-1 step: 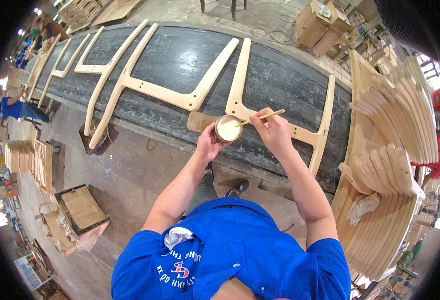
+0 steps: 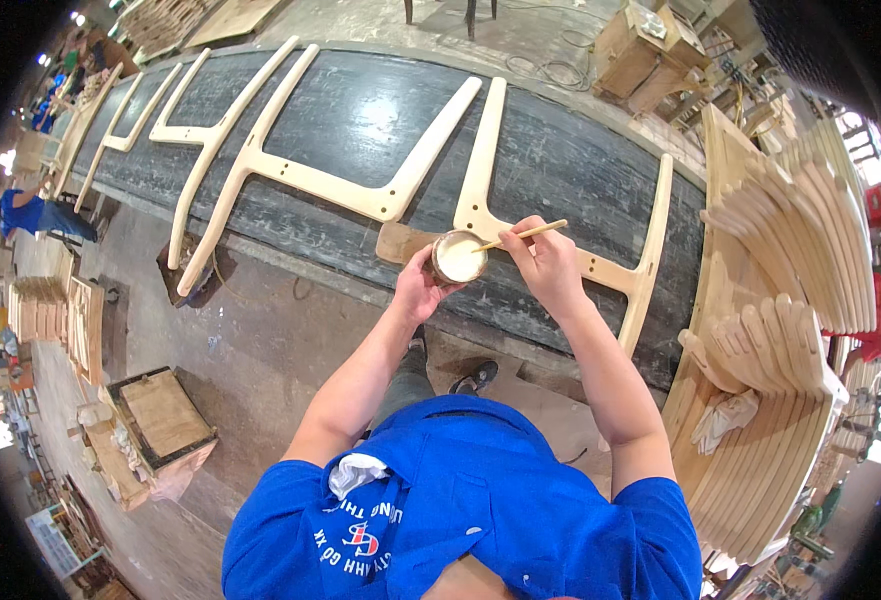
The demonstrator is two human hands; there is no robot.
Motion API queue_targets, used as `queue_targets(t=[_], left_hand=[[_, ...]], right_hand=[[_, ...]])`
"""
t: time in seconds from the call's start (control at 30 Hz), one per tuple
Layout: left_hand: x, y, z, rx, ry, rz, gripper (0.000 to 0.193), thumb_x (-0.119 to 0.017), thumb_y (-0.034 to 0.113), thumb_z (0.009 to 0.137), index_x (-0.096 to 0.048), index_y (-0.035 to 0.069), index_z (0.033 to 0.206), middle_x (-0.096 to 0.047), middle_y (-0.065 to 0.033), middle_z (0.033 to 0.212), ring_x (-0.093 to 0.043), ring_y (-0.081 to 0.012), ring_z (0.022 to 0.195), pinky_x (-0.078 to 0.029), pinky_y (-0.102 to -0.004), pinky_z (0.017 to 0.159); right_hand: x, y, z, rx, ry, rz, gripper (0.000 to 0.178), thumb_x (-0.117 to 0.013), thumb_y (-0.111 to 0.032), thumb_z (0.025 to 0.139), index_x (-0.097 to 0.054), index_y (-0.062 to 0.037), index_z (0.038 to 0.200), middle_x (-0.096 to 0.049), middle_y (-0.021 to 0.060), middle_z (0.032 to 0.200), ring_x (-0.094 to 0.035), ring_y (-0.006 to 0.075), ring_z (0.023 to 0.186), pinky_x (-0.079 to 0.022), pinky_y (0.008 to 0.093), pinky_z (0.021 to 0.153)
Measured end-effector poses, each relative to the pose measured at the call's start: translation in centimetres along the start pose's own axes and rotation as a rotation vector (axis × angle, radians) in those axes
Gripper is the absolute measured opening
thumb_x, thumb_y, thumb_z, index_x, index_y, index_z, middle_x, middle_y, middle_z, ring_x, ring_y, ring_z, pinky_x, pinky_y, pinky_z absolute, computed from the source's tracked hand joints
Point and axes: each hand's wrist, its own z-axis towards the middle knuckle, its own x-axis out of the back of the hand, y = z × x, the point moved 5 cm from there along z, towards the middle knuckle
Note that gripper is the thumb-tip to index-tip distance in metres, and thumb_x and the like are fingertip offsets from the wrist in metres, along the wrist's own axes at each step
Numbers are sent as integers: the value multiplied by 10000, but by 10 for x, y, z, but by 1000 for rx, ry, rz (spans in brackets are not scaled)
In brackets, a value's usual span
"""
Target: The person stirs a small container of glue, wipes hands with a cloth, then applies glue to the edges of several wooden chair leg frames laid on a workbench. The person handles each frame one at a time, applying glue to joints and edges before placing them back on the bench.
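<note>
Left grip (image 2: 420, 290) wrapped round the cup (image 2: 440, 239), right grip (image 2: 550, 268) pinching the slim stick (image 2: 545, 230), tip still at the pale contents (image 2: 455, 264); virtually nothing has shifted, so dipping seems unfinished. Beyond, wooden frames (image 2: 475, 180) lie across the dark counter (image 2: 560, 150).

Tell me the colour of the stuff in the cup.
The stuff is creamy white, clearest in the head view.

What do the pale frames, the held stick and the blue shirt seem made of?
Pale frames: probably wood, smooth, apparently unvarnished, light tan with little gloss.
Held stick: perhaps wood or bamboo, yellowish; too small to settle.
Blue shirt: likely cloth, matte, with soft creases.
</note>
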Motion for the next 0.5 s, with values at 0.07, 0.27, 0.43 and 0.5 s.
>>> queue_targets(t=[0.07,0.27,0.43,0.5], left_hand=[[1,4,4,9,3,-19,414,-321,339,950,-473,85,1239,-538,-93,1204,-540,-237,1078,-465,-424,879],[10,18,18,27,-30,-74,440,-327,358,948,-441,79,1269,-510,-99,1245,-525,-247,1106,-448,-434,909],[23,29,27,-14,15,-119,455,-326,362,947,-422,67,1281,-498,-109,1258,-512,-258,1125,-436,-453,934],[21,31,33,-28,25,-132,452,-326,358,947,-423,67,1279,-499,-106,1257,-509,-256,1130,-435,-458,936]], right_hand=[[-15,12,9,-54,10,44,154,-585,-174,872,-563,-27,830,-604,115,632,-600,172,572,-453,316,530],[-39,73,4,-588,134,760,158,-550,-170,901,-522,-19,864,-636,96,715,-596,115,579,-417,195,474],[-34,80,-1,-600,156,1052,92,-557,-99,879,-538,-17,916,-636,112,822,-610,140,694,-445,220,551],[-35,86,-4,-603,173,1149,89,-560,-71,863,-542,-15,929,-632,114,865,-608,149,741,-459,233,586]])
